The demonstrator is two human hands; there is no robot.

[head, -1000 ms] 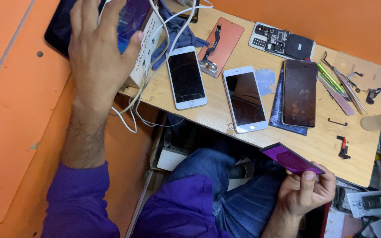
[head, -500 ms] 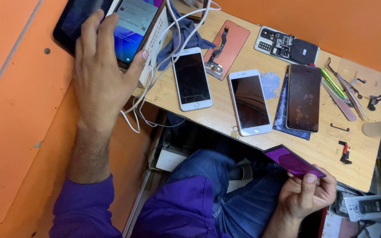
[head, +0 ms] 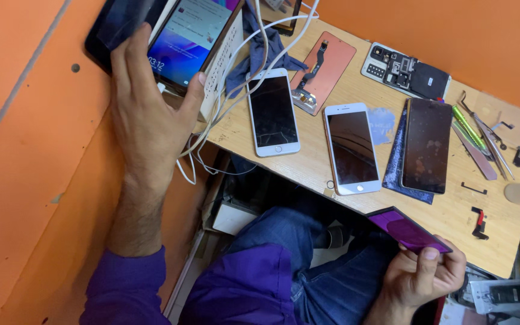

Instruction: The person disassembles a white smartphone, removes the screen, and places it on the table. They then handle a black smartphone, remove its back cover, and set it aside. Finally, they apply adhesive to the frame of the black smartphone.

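Observation:
My left hand (head: 148, 114) grips a lit smartphone (head: 191, 36) with a blue screen at the table's far left corner, fingers along one edge and thumb on the other. A dark phone (head: 115, 27) lies just left of it. My right hand (head: 425, 277) holds a thin purple-tinted screen panel (head: 407, 230) by its corner, in front of the table's near edge above my lap.
On the wooden table (head: 452, 216) lie two white phones (head: 274, 111) (head: 351, 147), a dark display (head: 425, 144), a copper-coloured back plate (head: 323, 69), an opened phone body (head: 407, 71), white cables (head: 224, 108), a blue cloth (head: 260, 42), and tweezers and small tools (head: 479, 141).
My left hand has slid down off the lit phone's screen, so the screen now shows. The view has shifted a little. My right hand still holds the purple panel.

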